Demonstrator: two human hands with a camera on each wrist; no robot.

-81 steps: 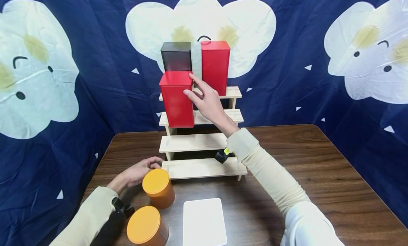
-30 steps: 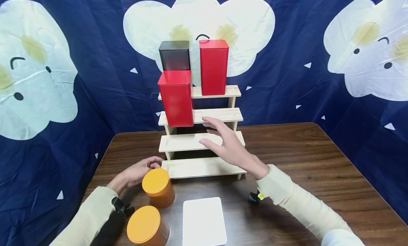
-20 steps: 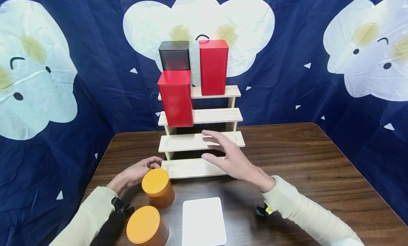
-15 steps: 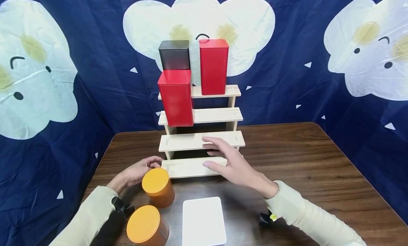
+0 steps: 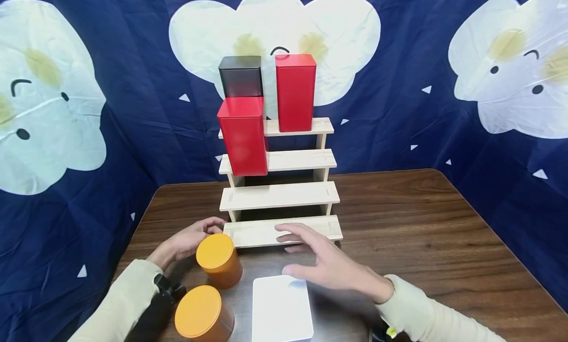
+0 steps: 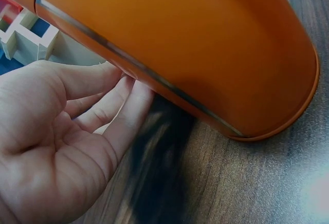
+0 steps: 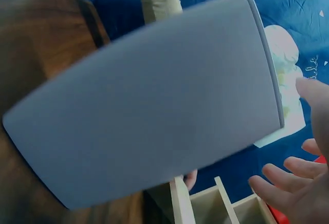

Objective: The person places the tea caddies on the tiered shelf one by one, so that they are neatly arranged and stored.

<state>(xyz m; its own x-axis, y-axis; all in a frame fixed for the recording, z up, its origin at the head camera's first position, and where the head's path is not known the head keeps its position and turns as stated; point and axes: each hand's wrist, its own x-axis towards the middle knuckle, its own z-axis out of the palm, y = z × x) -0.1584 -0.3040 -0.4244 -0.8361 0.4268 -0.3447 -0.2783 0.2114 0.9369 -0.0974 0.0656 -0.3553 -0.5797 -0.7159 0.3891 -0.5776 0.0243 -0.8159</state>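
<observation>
My left hand (image 5: pixel 188 241) is at the left end of the lowest step of the pale wooden stand (image 5: pixel 279 196), behind an orange round tin (image 5: pixel 219 260). Its thumb and fingers come together there, the tips hidden by the tin in the left wrist view. Fingers spread and holding nothing, my right hand (image 5: pixel 326 263) hovers in front of the stand, thumb over the far right corner of a white rectangular tin (image 5: pixel 282 307). In the right wrist view this tin's tall pale side (image 7: pixel 154 95) fills the middle, with the right fingers (image 7: pixel 288 183) apart from it.
A second orange tin (image 5: pixel 199 312) stands nearer me on the brown table (image 5: pixel 399 223). On the stand's upper left are a red tin (image 5: pixel 243 140) and a black tin (image 5: pixel 241 78) behind it; another red tin (image 5: pixel 296 93) is on the top step. Blue cloth hangs around.
My right hand has left the front red tin and come down and toward me to the white tin, fingers spread. My left hand and all the tins have stayed in place.
</observation>
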